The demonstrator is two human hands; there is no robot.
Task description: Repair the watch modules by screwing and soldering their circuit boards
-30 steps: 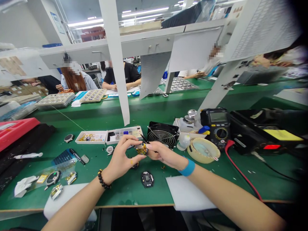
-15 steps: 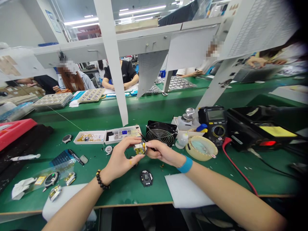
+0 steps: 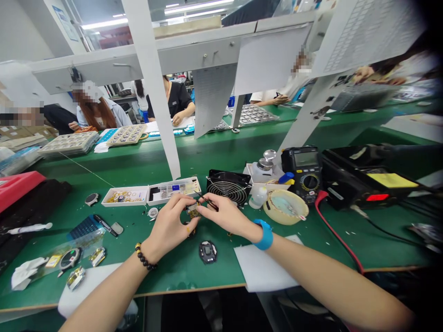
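My left hand [image 3: 173,221], with a black bead bracelet on the wrist, pinches a small yellowish watch module [image 3: 193,210] above the green table. My right hand [image 3: 226,216], with a blue wristband, is closed on black tweezers [image 3: 207,201] whose tips meet the module. A black watch case [image 3: 207,251] lies on the table just below both hands. A two-part white parts box [image 3: 152,193] sits just behind my left hand.
A small black fan [image 3: 228,186], a round sponge dish [image 3: 285,207], a multimeter [image 3: 304,173] with a red lead and a black soldering station [image 3: 367,182] stand to the right. White foam pads [image 3: 263,269] lie at the front edge. Watch parts [image 3: 69,259] lie at left. Other people work across the bench.
Both hands have sunk a little toward the table and shifted left with the module. The tweezers still touch it. The camera has tilted slightly.
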